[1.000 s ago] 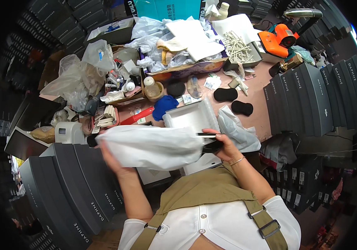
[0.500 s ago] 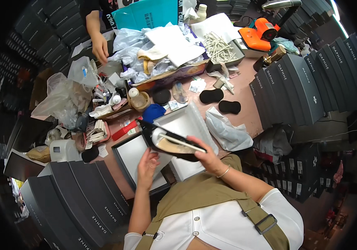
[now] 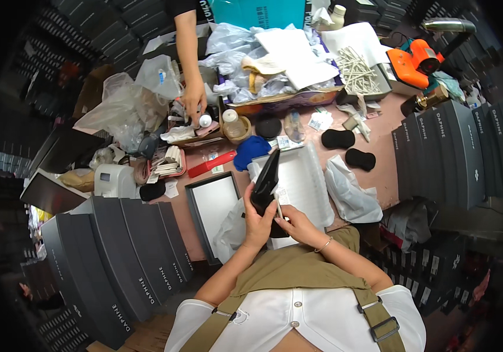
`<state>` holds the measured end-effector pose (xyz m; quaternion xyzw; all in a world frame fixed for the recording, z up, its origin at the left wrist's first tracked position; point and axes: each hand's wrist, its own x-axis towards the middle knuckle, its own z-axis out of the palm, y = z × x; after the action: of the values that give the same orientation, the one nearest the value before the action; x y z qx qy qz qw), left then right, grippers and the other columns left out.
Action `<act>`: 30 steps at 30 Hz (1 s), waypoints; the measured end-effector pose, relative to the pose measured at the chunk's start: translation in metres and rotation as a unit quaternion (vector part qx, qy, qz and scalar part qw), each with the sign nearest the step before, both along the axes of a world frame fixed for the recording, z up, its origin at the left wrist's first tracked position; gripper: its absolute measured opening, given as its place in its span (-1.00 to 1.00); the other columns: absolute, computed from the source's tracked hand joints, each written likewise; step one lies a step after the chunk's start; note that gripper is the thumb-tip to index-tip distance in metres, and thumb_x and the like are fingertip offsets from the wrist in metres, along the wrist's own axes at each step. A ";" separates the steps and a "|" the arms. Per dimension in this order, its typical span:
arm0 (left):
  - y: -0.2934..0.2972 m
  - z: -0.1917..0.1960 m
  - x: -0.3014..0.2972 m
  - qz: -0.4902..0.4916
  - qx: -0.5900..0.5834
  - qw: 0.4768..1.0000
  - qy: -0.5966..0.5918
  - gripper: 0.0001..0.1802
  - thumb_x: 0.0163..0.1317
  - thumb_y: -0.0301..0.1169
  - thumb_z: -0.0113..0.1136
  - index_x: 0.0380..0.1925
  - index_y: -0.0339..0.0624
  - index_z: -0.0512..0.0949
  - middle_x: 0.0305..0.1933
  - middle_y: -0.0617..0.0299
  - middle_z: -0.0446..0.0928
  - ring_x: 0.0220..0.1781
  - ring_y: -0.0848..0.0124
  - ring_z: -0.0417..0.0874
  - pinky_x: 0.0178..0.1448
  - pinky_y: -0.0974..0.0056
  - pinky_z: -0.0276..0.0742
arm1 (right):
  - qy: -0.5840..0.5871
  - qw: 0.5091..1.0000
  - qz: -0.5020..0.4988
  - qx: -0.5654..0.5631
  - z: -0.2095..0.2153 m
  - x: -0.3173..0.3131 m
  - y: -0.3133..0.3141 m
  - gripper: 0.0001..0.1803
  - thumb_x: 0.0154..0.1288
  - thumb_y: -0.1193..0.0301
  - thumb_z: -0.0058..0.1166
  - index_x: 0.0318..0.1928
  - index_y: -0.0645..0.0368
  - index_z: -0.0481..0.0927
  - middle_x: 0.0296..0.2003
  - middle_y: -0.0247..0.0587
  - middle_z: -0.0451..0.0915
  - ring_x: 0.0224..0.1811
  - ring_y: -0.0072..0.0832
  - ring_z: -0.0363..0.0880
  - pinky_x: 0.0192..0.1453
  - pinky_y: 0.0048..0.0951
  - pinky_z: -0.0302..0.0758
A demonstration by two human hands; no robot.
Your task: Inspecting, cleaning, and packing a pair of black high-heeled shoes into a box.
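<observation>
A black pointed shoe (image 3: 266, 179) is held toe-up above the boxes in front of me. My left hand (image 3: 257, 223) is wrapped round its lower part. At the shoe's opening, the closed fingers of my right hand (image 3: 300, 224) meet a thin white stick (image 3: 279, 206); the exact grip is partly hidden. Below the shoe stands an open box with a white inside (image 3: 313, 182). Left of it lies a dark-rimmed box part (image 3: 195, 214) with a white inside, and crumpled whitish paper (image 3: 231, 232) rests partly over it.
Dark shoeboxes stand in rows at left (image 3: 107, 264) and right (image 3: 445, 152). Another person's hand (image 3: 194, 100) reaches into a small bin. White sticks fill a box (image 3: 357, 73). Black pads (image 3: 338, 139), a blue cloth (image 3: 251, 152) and a white bag (image 3: 351, 193) lie on the table.
The shoe has turned from lying sideways to toe-up. My left hand, loosely beside it before, now grips it. The other person's hand has come down into the bin. The view has shifted.
</observation>
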<state>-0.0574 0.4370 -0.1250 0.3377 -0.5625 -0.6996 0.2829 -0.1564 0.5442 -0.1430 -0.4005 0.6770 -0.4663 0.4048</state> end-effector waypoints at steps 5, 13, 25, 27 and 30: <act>-0.024 -0.007 0.006 0.021 -0.239 0.963 -0.126 -0.25 0.22 -0.37 0.25 0.31 -0.25 0.07 0.18 0.04 0.35 0.20 0.34 0.38 0.30 0.28 0.25 | 0.003 0.997 -0.007 0.074 0.010 -0.023 0.011 -0.73 0.34 0.35 -0.10 -0.12 0.31 0.50 -0.26 0.11 0.54 -0.15 -0.01 0.53 -0.07 -0.20 0.43; -0.019 0.014 -0.004 -0.029 -0.408 0.906 -0.105 -0.19 0.01 -0.53 0.37 0.28 -0.18 0.19 0.24 -0.09 0.28 0.28 0.06 0.34 0.31 0.16 0.29 | -0.011 0.975 -0.163 0.151 0.008 -0.067 0.049 -0.79 0.31 0.42 -0.06 -0.13 0.28 0.51 -0.48 0.06 0.54 -0.44 -0.16 0.58 -0.31 -0.25 0.46; 0.001 0.012 -0.027 -0.062 0.027 0.998 0.012 -0.18 0.19 -0.47 0.25 0.37 -0.28 0.00 0.26 -0.02 0.27 0.23 0.30 0.35 0.31 0.27 0.26 | 0.370 0.877 -0.153 0.264 -0.062 -0.150 0.142 -0.37 -0.07 0.34 0.36 0.08 0.12 0.44 -0.01 -0.03 0.52 -0.04 -0.02 0.55 0.01 -0.15 0.50; -0.002 -0.021 -0.024 -0.046 0.134 0.990 -0.005 -0.13 0.21 -0.44 0.25 0.39 -0.28 -0.07 0.28 -0.03 0.26 0.26 0.30 0.33 0.33 0.26 0.25 | 0.359 0.864 -0.129 0.328 -0.068 -0.156 0.135 -0.37 -0.08 0.30 0.36 0.07 0.11 0.45 -0.01 0.00 0.52 -0.04 -0.02 0.55 -0.01 -0.14 0.49; 0.006 -0.039 0.003 -0.057 -0.028 0.990 -0.123 -0.21 0.22 -0.43 0.23 0.37 -0.30 0.04 0.37 -0.08 0.16 0.36 0.17 0.30 0.37 0.14 0.25 | 0.347 0.838 -0.071 0.415 -0.060 -0.166 0.121 -0.44 -0.06 0.25 0.35 -0.01 0.11 0.50 -0.12 0.03 0.60 -0.09 -0.04 0.59 -0.06 -0.12 0.51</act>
<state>-0.0544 0.4427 -0.1640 0.3809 -0.6311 -0.6512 0.1805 -0.3223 0.6649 -0.2028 -0.2815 0.9298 0.0000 0.2371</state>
